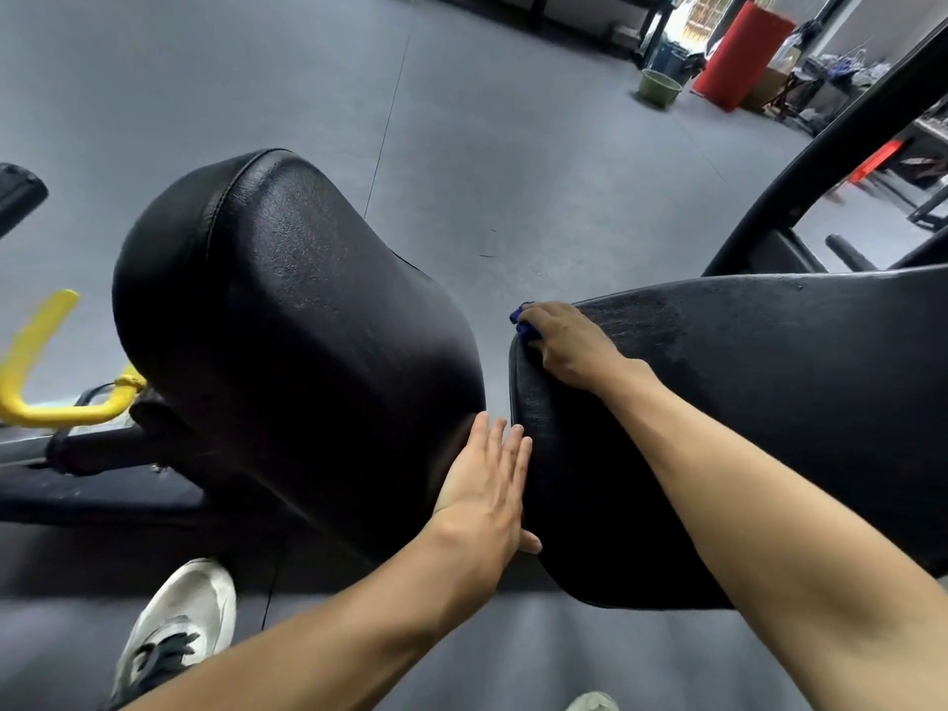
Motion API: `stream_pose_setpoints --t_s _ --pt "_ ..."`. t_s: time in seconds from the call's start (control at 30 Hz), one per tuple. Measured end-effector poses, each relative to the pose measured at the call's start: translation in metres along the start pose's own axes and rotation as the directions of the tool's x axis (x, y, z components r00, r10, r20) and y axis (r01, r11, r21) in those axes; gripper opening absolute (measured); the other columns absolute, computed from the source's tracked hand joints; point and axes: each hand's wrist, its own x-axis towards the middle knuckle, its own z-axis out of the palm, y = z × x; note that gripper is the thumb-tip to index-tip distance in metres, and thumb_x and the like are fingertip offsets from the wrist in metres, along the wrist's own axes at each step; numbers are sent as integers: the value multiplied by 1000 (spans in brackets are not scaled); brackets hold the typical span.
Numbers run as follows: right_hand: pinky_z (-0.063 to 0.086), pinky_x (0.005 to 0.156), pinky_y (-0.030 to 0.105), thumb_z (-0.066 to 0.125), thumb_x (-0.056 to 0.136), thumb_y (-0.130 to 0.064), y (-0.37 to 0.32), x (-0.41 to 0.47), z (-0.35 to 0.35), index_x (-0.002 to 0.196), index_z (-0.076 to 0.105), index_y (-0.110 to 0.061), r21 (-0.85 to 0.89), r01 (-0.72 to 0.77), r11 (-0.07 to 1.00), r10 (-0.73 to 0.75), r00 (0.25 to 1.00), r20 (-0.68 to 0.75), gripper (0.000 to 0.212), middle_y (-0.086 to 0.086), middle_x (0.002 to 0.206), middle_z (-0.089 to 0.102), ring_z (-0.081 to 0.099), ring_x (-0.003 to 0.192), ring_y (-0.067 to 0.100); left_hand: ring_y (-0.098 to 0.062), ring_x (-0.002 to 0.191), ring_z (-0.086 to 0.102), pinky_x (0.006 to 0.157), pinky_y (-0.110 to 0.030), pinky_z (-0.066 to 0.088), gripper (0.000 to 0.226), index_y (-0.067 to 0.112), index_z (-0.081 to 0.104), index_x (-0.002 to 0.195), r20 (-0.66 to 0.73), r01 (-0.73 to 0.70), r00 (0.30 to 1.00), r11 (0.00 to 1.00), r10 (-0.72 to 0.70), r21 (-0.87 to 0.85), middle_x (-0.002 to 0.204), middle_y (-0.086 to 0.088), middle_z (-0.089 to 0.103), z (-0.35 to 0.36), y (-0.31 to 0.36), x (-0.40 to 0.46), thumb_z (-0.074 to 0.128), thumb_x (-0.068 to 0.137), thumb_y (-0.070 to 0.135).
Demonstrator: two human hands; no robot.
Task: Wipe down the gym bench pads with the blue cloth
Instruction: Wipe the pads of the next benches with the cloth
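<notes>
Your right hand [561, 346] is curled over the cloth [524, 323], pressing it onto the far left corner of the back pad [769, 402]. Only a blue edge of the cloth shows past the knuckles; the rest is hidden under the palm.

Your left hand [487, 484] lies flat, fingers straight and together, against the near left edge of the back pad, at the gap between it and the seat pad [287, 341]. It holds nothing.

The back pad's long axis runs from the cloth away to the right, toward the frame [821, 161]. Its surface near the cloth looks mottled, possibly damp; this cannot be confirmed.

Judgement: most of the unwiped back pad probably lies to the right of your right hand, along the long axis. The seat pad lies to the left of the back pad, across the gap, and nearer your left hand than your right. Reaching it would likely require carrying the cloth across.
</notes>
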Motion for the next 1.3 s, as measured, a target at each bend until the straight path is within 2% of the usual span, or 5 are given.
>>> stream_pose_setpoints --t_s 0.2,0.5,0.87,1.0,1.3 --pt "38 106 27 64 96 -19 -19 -32 6 115 68 -17 82 282 956 -290 948 127 19 -1 121 66 54 118 19 -41 155 -8 125 -56 -6 101 -5 -12 157 -20 20 1000 1000 -20 -17 167 -23 -10 -2 2 -3 16 99 73" --pt "12 121 17 57 95 -24 -50 -155 -1 134 59 -9 35 288 957 -291 950 117 42 5 146 54 36 143 17 -37 157 -1 126 -50 -5 91 -3 1 159 32 133 991 991 -132 -8 169 -22 -1 -19 -12 -14 27 104 64" --pt "39 115 32 64 89 -2 -60 -258 7 138 59 -14 -139 405 904 -395 914 93 50 2 152 48 33 149 19 -34 153 21 125 -47 13 134 6 15 161 -80 64 994 993 -72 -96 165 -11 24 -22 -30 4 51 68 95" --pt "37 117 34 53 93 -12 -59 -227 7 128 65 -8 -144 348 926 -353 935 -12 37 9 142 58 49 137 26 -37 157 3 125 -51 2 124 5 -5 162 -54 43 998 999 -43 -15 171 -11 -2 -14 -27 8 36 82 91" --pt "40 114 44 46 99 -24 -32 -111 17 124 64 -9 -100 88 991 -94 994 -61 34 9 143 57 48 137 32 -39 156 0 125 -55 -2 119 3 -7 161 -33 40 999 999 -39 26 171 -13 -3 -11 -24 13 34 86 87"
